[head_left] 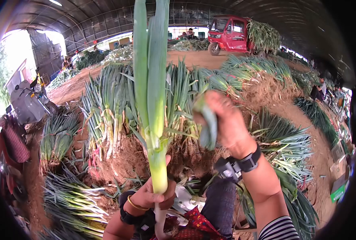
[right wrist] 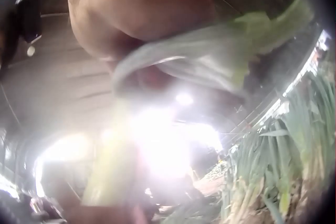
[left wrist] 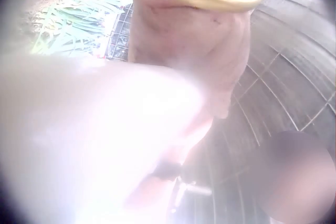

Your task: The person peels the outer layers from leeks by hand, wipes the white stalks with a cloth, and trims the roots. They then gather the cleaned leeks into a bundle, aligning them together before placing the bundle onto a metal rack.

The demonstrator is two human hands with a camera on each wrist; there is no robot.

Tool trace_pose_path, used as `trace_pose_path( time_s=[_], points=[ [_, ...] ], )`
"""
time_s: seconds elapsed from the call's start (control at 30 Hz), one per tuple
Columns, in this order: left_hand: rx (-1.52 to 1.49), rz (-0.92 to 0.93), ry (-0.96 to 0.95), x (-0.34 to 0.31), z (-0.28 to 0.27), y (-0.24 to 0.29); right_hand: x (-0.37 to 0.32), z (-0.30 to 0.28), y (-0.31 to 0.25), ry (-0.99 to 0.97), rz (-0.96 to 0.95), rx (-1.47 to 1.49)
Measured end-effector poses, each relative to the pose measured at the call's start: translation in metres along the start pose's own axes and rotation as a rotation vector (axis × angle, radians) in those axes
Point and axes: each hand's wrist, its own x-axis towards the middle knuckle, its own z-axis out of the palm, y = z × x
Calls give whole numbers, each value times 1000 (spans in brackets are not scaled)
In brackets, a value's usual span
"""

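A large leek [head_left: 158, 168] stands upright in the head view, its green leaves rising past the top edge. The left hand [head_left: 152, 195] grips its pale stem low down, thumb across the front. To the right of the leek, the right hand [head_left: 225, 122] is raised and blurred, holding a torn green leaf [head_left: 209, 134] that hangs from its fingers. In the right wrist view the leaf [right wrist: 210, 50] trails from the curled right hand [right wrist: 139, 8]. The left wrist view is washed out by a pale stem [left wrist: 94, 129] close to the lens.
Bundled leeks [head_left: 110, 108] with rooty ends stand behind the hands. More leek piles lie at left [head_left: 72, 200] and right [head_left: 284, 144]. A red three-wheeled truck [head_left: 236, 34] loaded with greens is at the back, a scooter [head_left: 30, 100] at far left.
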Motion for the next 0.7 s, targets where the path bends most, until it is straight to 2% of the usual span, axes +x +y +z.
trace_pose_path(
  time_s=[0.07, 0.1, 0.13, 0.2, 0.23, 0.27, 0.43, 0.53, 0.6, 0.67, 0.7],
  points=[
    [-39, 4, -71, -4, 0, 1, 2, 1, -8, 217, -53, -21],
    [-35, 23, -86, -5, -2, 2, -2, -4, -9, 206, 47, -208],
    [-31, 29, -77, -6, -2, 4, -6, -10, 4, 171, 73, -528],
    [-8, 80, 5, -10, 1, 9, -15, -26, 33, -67, -25, -1405],
    [58, 96, 95, -14, 2, 12, -23, -32, 52, -106, -114, -1605],
    [60, 117, 113, -18, 3, 17, -31, -34, 59, -134, -120, -1594],
    [347, 277, 497, -78, -6, 47, -59, -43, 81, -238, 295, -1406],
    [541, 433, 818, -127, 15, 70, -76, -67, 104, -228, 449, -1238],
    [688, 497, 1063, -176, 17, 82, -88, -87, 124, -214, 474, -1144],
    [693, 618, 1194, -231, 23, 87, -97, -94, 135, -240, 592, -1136],
    [741, 610, 1379, -261, 26, 84, -102, -101, 144, -294, 609, -1128]
  ],
)
